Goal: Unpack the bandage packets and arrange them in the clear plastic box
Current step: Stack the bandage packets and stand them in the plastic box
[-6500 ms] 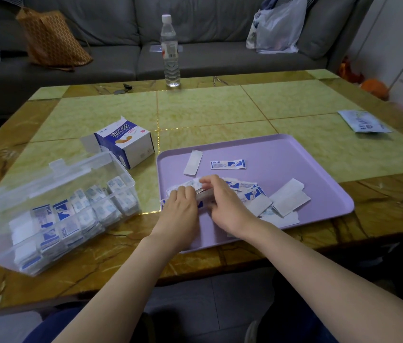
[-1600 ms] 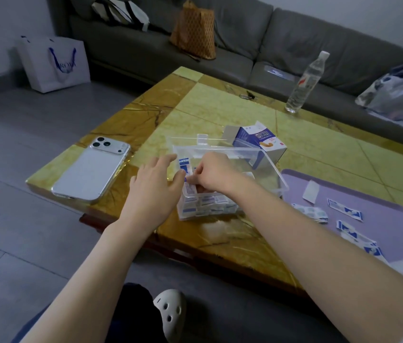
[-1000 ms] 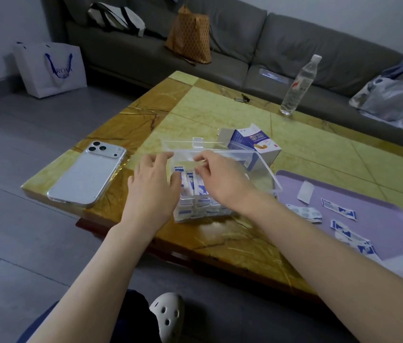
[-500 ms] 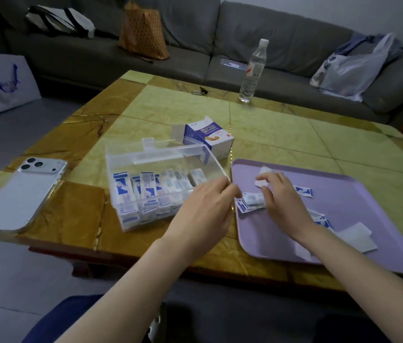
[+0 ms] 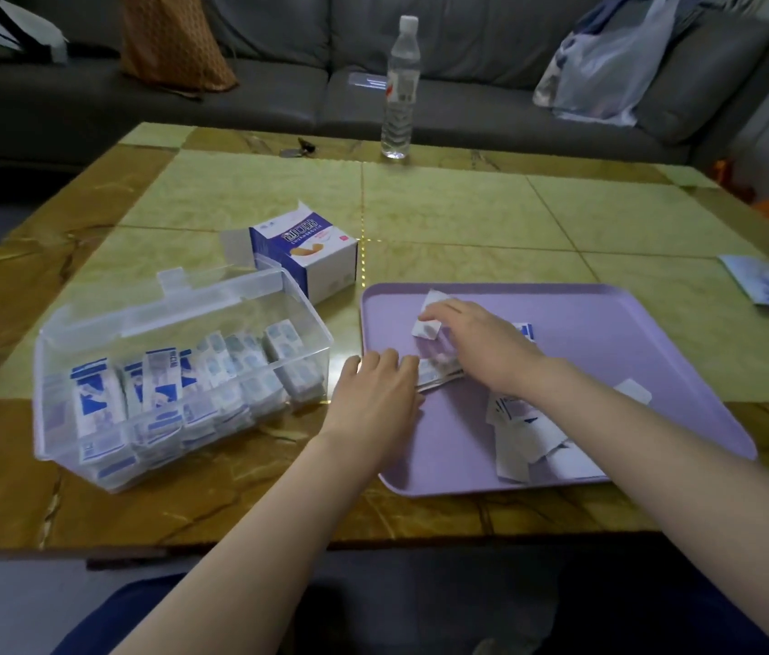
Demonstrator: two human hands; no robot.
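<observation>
Grip of right hand (image 5: 482, 345) impossible to tell: curled low over a thin stack of bandage packets (image 5: 437, 373). Left hand (image 5: 375, 399) flat, steadying the stack's left end, on purple tray (image 5: 609, 333). Likely light, slippery, floppy; best pinched across the whole stack. Clear plastic box (image 5: 49, 394) further left on tabletop (image 5: 444, 215).

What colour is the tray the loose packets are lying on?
The tray is pale lilac purple, plain and unpatterned, clearest in the head view.
</observation>
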